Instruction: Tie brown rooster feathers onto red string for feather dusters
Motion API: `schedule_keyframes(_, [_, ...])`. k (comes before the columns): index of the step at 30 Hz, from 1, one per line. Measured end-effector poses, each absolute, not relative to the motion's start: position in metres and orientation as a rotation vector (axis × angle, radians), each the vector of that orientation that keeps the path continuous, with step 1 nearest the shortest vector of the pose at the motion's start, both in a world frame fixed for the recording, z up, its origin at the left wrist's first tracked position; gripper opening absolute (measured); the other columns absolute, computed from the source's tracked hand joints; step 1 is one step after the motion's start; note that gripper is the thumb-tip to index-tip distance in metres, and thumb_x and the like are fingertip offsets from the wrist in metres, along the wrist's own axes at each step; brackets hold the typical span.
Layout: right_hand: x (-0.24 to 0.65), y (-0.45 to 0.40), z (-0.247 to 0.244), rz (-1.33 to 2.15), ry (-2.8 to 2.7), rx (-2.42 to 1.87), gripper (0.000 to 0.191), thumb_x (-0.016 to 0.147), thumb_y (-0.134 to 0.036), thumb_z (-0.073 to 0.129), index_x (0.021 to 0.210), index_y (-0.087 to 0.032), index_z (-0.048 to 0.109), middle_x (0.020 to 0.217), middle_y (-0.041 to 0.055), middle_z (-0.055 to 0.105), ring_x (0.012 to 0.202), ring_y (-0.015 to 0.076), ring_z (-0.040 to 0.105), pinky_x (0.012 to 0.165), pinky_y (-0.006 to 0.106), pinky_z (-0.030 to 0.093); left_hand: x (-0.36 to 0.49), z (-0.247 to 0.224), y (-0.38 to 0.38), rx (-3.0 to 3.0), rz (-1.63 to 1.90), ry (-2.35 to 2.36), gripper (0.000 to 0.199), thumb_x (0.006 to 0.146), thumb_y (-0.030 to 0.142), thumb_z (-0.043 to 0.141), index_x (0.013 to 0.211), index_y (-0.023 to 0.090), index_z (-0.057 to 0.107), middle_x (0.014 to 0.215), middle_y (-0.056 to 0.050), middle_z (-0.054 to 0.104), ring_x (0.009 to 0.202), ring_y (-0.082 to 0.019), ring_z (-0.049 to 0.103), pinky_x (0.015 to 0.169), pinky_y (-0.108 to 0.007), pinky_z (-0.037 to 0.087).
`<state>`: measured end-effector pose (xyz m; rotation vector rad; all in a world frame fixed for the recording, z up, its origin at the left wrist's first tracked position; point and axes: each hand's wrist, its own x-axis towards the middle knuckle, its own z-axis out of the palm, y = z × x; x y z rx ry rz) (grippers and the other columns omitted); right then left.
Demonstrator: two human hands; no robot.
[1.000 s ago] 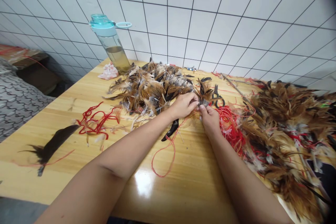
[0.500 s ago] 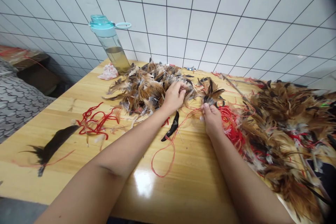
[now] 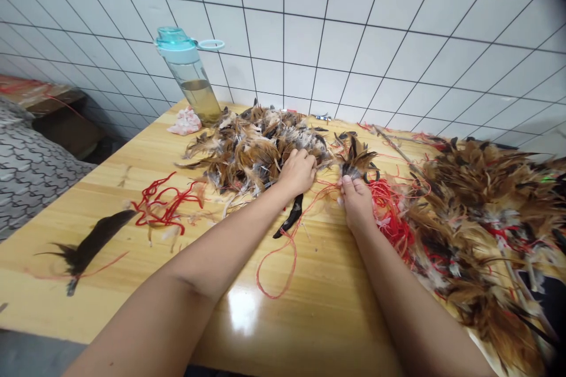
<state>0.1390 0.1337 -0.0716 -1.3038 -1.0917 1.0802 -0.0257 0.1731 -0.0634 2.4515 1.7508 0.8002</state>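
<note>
feather bunch (image 3: 359,157) | brown and black | splayed tips | greyish base

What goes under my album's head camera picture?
Right hand pinching a small feather bunch; left hand at the bigger feather pile.

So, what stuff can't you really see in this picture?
All in the head view:
Left hand: its own back hides the fingertips, so I can't tell if they pinch anything from the feather pile.
Feather bunch: the right hand covers its lower ends.
Black loop: the bunch hides what it belongs to.
Dark flat thing: partly under feathers, cut off by the right edge.
Blue-and-white thing: too small.
</note>
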Motion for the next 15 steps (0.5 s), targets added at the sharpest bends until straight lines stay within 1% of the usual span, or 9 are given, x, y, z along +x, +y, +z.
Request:
schedule_keyframes(3, [0.139,0.134,-0.074,1.087,-1.086,-1.296,0.047,0.072,-0.067,0.060,0.070,-0.021,0.050,0.053,-0.0082,0.036,0.043,0.0075,0.032,0.039,0.022,0.029,-0.029,-0.060,0.174,2.428,0.897,1.705,0.014,0.086,0.017,0.049,0.085,0.018,0.063,0.094,-0.010,0.058,0.094,-0.025,0.050,0.085,-0.039,0.042])
schedule_keyframes(6, [0.139,0.134,-0.074,1.094,-1.060,-1.303,0.048,0.070,-0.068,0.061,0.071,-0.021,0.050,0.053,-0.0083,0.036,0.043,0.0075,0.032,0.039,0.022,0.030,-0.033,-0.053,0.174,2.387,1.001,1.636,0.011,0.084,0.015,0.049,0.084,0.018,0.060,0.094,-0.008,0.060,0.091,-0.022,0.051,0.082,-0.036,0.042])
schedule_keyframes(11, [0.139,0.134,-0.072,1.059,-1.009,-1.298,0.051,0.066,-0.070,0.062,0.070,-0.021,0.052,0.053,-0.0081,0.037,0.044,0.0079,0.031,0.039,0.023,0.029,-0.035,-0.046,0.172,2.413,0.966,1.356,0.015,0.079,0.010,0.047,0.086,0.018,0.058,0.081,-0.003,0.061,0.075,-0.016,0.054,0.072,-0.029,0.042])
schedule_keyframes(15, [0.141,0.136,-0.074,0.983,-1.060,-1.313,0.049,0.069,-0.070,0.059,0.069,-0.021,0.053,0.053,-0.0076,0.037,0.045,0.0083,0.030,0.041,0.023,0.028,-0.033,-0.047,0.170,2.516,0.964,1.226,0.020,0.081,0.009,0.044,0.089,0.018,0.061,0.085,-0.004,0.063,0.083,-0.017,0.057,0.078,-0.029,0.044])
